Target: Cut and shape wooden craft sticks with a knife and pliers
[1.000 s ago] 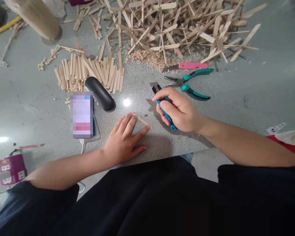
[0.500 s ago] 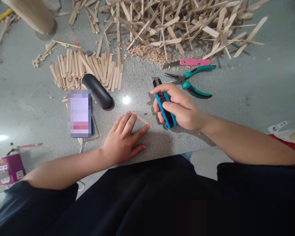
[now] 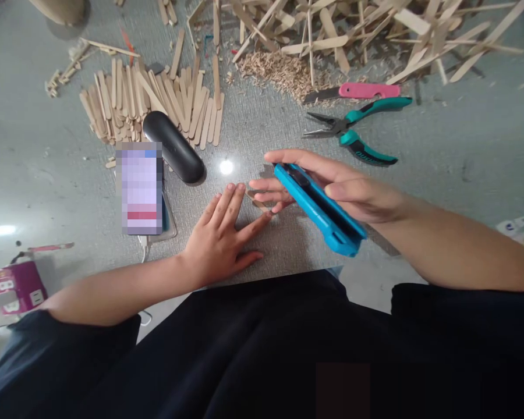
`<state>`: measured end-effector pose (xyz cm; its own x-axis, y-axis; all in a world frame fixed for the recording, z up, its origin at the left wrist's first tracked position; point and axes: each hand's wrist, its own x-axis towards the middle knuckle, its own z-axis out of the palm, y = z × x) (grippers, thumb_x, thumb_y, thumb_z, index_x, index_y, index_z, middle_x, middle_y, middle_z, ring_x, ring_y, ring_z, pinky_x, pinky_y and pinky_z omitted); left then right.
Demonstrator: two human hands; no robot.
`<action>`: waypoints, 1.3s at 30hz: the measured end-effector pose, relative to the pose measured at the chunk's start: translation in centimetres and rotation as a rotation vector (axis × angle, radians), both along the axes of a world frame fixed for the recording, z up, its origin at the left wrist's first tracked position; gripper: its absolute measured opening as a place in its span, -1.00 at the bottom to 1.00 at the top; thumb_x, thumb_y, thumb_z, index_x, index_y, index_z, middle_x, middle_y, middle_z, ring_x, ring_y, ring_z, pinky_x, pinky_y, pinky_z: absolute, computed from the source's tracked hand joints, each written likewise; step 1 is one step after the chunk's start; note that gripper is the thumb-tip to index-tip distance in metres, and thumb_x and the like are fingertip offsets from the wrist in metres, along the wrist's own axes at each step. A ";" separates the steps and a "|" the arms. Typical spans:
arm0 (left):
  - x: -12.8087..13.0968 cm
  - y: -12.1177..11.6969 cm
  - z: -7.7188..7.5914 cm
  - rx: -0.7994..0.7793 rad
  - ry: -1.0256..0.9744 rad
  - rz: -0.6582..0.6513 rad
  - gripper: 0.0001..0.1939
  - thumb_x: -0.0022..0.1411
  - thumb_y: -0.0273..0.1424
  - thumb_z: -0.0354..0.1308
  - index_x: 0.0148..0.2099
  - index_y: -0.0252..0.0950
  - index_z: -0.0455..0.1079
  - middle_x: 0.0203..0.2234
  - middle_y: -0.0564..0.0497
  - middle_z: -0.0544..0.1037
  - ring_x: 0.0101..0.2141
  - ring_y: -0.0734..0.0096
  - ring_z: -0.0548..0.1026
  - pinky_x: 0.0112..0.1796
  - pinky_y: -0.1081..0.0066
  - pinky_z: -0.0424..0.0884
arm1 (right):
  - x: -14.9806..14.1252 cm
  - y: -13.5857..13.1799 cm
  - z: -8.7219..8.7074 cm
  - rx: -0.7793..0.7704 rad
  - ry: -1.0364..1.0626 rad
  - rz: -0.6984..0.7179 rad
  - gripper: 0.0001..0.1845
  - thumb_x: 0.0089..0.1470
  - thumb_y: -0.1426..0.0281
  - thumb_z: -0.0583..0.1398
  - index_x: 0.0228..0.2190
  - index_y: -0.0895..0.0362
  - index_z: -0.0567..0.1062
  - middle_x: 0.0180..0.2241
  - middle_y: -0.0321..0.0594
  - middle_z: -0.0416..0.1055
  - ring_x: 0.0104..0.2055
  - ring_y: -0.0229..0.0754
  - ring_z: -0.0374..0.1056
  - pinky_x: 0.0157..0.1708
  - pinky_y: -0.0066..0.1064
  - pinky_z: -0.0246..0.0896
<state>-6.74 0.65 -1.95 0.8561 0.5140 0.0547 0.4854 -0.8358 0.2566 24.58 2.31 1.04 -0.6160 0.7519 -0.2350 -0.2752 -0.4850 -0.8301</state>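
My left hand (image 3: 216,235) lies flat on the grey tabletop with its fingers spread. Its fingertips press near the ends of a wooden craft stick (image 3: 257,201), most of which is hidden behind the fingers of my other hand. My right hand (image 3: 353,189) grips a blue and black utility knife (image 3: 317,212), raised over the table to the right of the stick. The index finger stretches along the knife's front end, and its blade is not visible from this angle.
Pliers (image 3: 353,125) with green handles and a pink-handled folding saw (image 3: 367,90) lie beyond my right hand. Wood shavings (image 3: 279,73) and piled craft sticks (image 3: 323,41) are at the back. A black case (image 3: 174,148) and phone (image 3: 140,192) sit left, beside loose sticks (image 3: 122,99).
My right hand has lifted and tilted the utility knife, bringing its fingers over the craft stick. The left hand stays flat in the same place, and the view has shifted slightly.
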 end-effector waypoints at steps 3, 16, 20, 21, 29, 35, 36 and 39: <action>0.0 0.0 0.0 0.011 0.025 -0.006 0.09 0.53 0.12 0.36 0.81 -0.09 -0.06 0.70 -0.64 0.08 0.67 -0.57 0.21 0.53 -0.35 0.30 | 0.9 0.4 0.3 -0.061 0.003 0.042 -0.07 0.32 -0.03 0.36 0.56 -0.14 0.25 0.60 -0.08 0.39 0.63 0.12 0.37 0.61 0.18 0.28; 0.1 -0.1 0.4 -0.007 0.050 0.014 0.12 0.49 0.17 0.38 0.82 0.00 -0.06 0.73 -0.55 0.05 0.67 -0.58 0.20 0.55 -0.41 0.25 | 1.2 0.6 -1.5 0.646 -0.346 -0.204 -0.54 0.41 -0.10 0.45 0.07 -0.05 0.68 -0.38 -0.33 0.66 -0.43 -0.14 0.55 -0.35 -0.23 0.40; 0.1 -0.1 0.2 -0.024 0.043 0.023 0.24 0.46 0.16 0.42 0.85 0.03 -0.23 0.75 -0.49 0.01 0.68 -0.55 0.18 0.57 -0.39 0.22 | 0.4 -0.8 -2.1 0.785 -0.621 -0.169 -0.45 0.41 -0.07 0.41 0.26 -0.13 0.54 -0.25 -0.26 0.66 -0.31 0.00 0.60 -0.29 -0.08 0.43; 0.1 -0.1 0.2 -0.025 0.045 0.023 0.26 0.46 0.15 0.42 0.85 0.03 -0.27 0.75 -0.50 0.01 0.68 -0.55 0.18 0.57 -0.38 0.22 | 0.2 -1.1 -2.3 0.822 -0.633 -0.166 -0.44 0.41 -0.06 0.39 0.28 -0.13 0.50 -0.25 -0.27 0.65 -0.33 -0.01 0.58 -0.34 -0.10 0.40; 0.0 -0.1 0.3 -0.031 0.030 0.014 0.23 0.48 0.17 0.40 0.85 0.05 -0.27 0.74 -0.46 0.06 0.69 -0.53 0.17 0.58 -0.35 0.19 | -0.5 -1.5 -2.6 0.985 -0.777 -0.179 -0.68 0.53 0.03 0.21 0.08 -0.05 0.53 -0.30 -0.31 0.62 -0.39 -0.14 0.47 -0.30 -0.20 0.34; 0.0 0.0 0.4 -0.021 0.010 0.016 0.12 0.52 0.17 0.34 0.83 0.01 -0.12 0.71 -0.49 0.14 0.67 -0.48 0.23 0.58 -0.31 0.20 | -0.8 -1.6 -3.4 1.027 -0.765 -0.156 -0.64 0.49 0.01 0.21 0.11 -0.09 0.59 -0.17 -0.20 0.71 -0.29 -0.03 0.59 -0.26 -0.15 0.43; 0.0 0.0 0.4 -0.022 0.008 0.018 0.11 0.52 0.17 0.35 0.83 0.01 -0.10 0.71 -0.49 0.14 0.67 -0.49 0.23 0.58 -0.32 0.20 | -0.8 -1.5 -3.4 1.007 -0.771 -0.152 -0.63 0.49 -0.01 0.22 0.11 -0.09 0.60 -0.16 -0.19 0.71 -0.27 -0.02 0.60 -0.24 -0.14 0.45; 0.0 0.0 0.4 -0.035 0.008 0.017 0.09 0.51 0.16 0.37 0.81 0.02 -0.04 0.73 -0.50 0.10 0.67 -0.54 0.21 0.58 -0.37 0.19 | -0.1 -0.8 -2.9 0.843 -0.749 -0.186 -0.56 0.46 -0.09 0.28 0.13 -0.09 0.62 -0.13 -0.16 0.70 -0.15 0.03 0.64 -0.20 -0.14 0.50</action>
<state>-6.71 0.63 -1.59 0.8475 0.5300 0.0295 0.5018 -0.8180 0.2811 24.50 1.51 -1.87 -0.3965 0.9093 0.1263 0.4167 0.3009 -0.8578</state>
